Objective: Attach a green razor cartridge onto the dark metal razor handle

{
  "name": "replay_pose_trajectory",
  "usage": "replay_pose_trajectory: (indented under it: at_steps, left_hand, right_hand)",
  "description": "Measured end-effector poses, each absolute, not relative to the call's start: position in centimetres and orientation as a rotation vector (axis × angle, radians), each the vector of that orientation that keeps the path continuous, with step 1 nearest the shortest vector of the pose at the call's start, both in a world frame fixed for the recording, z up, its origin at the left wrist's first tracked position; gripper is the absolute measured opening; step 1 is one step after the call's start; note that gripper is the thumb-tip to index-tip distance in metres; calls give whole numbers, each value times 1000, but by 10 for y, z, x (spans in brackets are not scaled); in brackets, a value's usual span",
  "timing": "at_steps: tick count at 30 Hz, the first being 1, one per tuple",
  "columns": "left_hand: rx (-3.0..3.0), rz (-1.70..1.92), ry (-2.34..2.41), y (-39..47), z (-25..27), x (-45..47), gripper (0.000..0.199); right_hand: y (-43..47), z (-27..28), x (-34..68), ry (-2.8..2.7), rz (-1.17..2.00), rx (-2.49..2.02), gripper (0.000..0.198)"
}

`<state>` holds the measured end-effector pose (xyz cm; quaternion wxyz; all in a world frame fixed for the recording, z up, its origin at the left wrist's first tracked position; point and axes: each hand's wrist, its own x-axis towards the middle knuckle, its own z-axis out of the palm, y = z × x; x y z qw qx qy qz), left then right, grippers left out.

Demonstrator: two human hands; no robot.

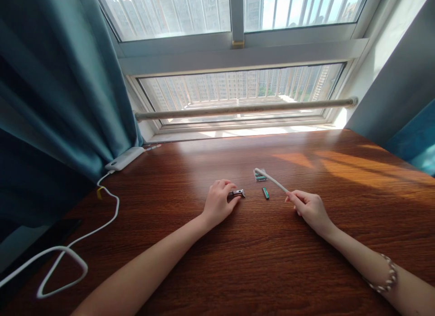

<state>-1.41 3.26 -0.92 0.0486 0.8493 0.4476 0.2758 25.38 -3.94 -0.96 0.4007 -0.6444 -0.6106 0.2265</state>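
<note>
My left hand (219,201) is closed around a razor (239,193) low over the tabletop. Its dark handle is mostly hidden by my fingers, and the silvery head end points right. In my right hand (311,209) is a slim white brush (276,183), pinched near the lower end of its handle. The brush's curved head reaches up and left, overlapping a small clear tray of razor cartridges (261,178) in this view; whether they touch, I cannot tell. Between my hands lies one loose green-and-black razor cartridge (265,193), touched by neither hand.
A white power strip (125,158) rests at the back left of the brown wooden table (217,270), its white cord (118,207) looping down the left side. Blue curtains (64,80) hang at the left. Behind the table are a window and a horizontal rail (244,109).
</note>
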Motion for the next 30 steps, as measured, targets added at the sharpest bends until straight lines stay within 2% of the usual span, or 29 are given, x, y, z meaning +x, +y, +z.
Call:
replay_pose_trajectory:
  at_steps: [3,7,14,23,30]
  left_hand:
    - [2649,924,1212,28,-6,-8,25]
    - [2686,861,1061,23,-8,11,33]
    - [2689,773,1199,18,-13,57,43]
    - [2532,811,1177,27,-19,74,27]
    - [2144,1122,870,27,10,43,36]
  right_hand:
    - [-39,-10,254,-1449,645,-1584,38]
    - [-38,-12,256,-1381,694,-1544,37]
    - [-39,-11,256,-1374,652,-1538,36]
    - [-39,-9,256,-1385,619,-1535,36]
    - [-42,-5,255,-1425,641,-1492,34]
